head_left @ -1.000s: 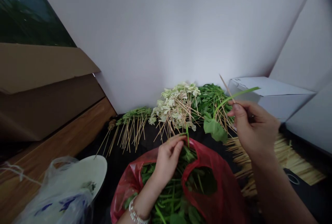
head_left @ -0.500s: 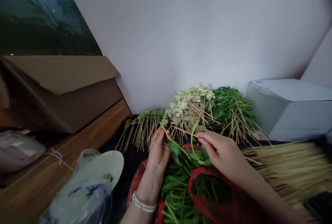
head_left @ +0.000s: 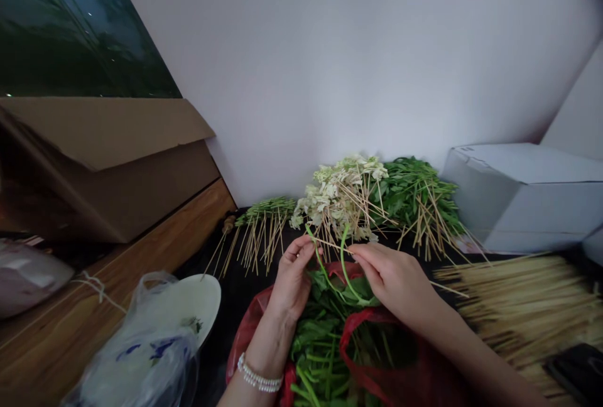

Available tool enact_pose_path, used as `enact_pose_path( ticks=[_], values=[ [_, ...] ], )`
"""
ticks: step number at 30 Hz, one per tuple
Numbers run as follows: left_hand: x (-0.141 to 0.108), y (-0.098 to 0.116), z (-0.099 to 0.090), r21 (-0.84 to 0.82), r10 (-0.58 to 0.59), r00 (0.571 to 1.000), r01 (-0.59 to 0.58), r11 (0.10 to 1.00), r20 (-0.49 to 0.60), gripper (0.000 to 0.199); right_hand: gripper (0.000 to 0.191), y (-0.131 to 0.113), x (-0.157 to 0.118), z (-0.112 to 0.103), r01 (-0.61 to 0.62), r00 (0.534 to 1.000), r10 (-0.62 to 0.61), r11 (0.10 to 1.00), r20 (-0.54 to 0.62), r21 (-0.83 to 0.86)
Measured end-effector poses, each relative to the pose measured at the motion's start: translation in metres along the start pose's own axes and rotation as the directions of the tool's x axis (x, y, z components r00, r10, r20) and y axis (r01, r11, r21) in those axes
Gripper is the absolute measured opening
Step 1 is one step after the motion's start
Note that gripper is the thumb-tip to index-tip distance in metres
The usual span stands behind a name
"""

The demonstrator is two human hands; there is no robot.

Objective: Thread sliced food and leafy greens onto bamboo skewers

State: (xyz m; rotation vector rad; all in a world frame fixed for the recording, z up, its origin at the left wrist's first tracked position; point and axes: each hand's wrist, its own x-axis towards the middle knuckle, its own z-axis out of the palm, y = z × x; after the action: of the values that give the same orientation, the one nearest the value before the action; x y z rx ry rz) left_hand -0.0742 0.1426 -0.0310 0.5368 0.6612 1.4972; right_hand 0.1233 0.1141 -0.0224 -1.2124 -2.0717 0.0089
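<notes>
The skewer (head_left: 333, 244) was held nearly level between two hands, above the mouth of a red bag (head_left: 365, 314). By the left hand (head_left: 292, 276), a thin green stem (head_left: 319, 261) was pinched between thumb and fingers, close to one end of the skewer. By the right hand (head_left: 393, 276), the skewer was gripped in narrowed fingertips. Beside those fingertips, the skewer was crossed by a second stem (head_left: 343, 264); whether it was pierced could not be told. The bag was filled with loose greens (head_left: 318, 347). A pearly bracelet (head_left: 259, 377) was worn on the left wrist.

Along the white wall (head_left: 339, 68), three heaps were laid on black cloth (head_left: 214, 338): short green sticks (head_left: 266, 215) at left, pale leaf sticks (head_left: 336, 190) in the middle, dark leaf sticks (head_left: 421, 203) at right. Bare sticks (head_left: 522, 294) were spread at far right, before a white box (head_left: 541, 200). At left, a white plate (head_left: 211, 300) was partly covered by a clear bag (head_left: 136, 369), and a brown carton (head_left: 108, 137) was seen behind.
</notes>
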Motion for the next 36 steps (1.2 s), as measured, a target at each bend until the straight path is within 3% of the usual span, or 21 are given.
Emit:
enact_pose_path(
  ticks=[5,8,11,16,30,36],
  values=[
    [0.005,0.031,-0.001,-0.155,0.05,0.998,-0.046,0.987,0.024,0.015,0.025,0.009,0.0,-0.012,-0.008,0.994,0.017,0.997,-0.111,0.077],
    [0.006,0.039,-0.003,-0.254,0.012,0.999,-0.003,0.967,0.031,0.014,0.024,0.012,0.0,-0.018,-0.002,0.991,0.019,0.992,-0.134,0.124],
    [0.003,0.028,-0.004,-0.239,-0.071,0.997,0.075,0.968,0.023,0.014,0.024,0.009,0.0,-0.02,0.003,0.99,0.016,0.99,-0.137,0.139],
    [0.002,0.006,-0.004,-0.132,-0.085,0.996,0.085,0.988,0.002,0.018,0.025,0.005,-0.003,-0.016,0.002,0.998,0.007,0.99,-0.066,0.14],
    [-0.003,0.003,-0.002,-0.025,-0.05,0.995,0.053,0.998,0.084,0.038,0.03,0.004,-0.002,-0.01,0.041,0.999,-0.04,0.999,-0.023,0.035],
    [-0.002,0.004,-0.003,-0.014,-0.039,0.996,0.041,0.999,0.081,0.031,0.03,0.003,-0.003,-0.012,0.033,0.999,-0.033,0.999,-0.002,0.033]
  ],
)
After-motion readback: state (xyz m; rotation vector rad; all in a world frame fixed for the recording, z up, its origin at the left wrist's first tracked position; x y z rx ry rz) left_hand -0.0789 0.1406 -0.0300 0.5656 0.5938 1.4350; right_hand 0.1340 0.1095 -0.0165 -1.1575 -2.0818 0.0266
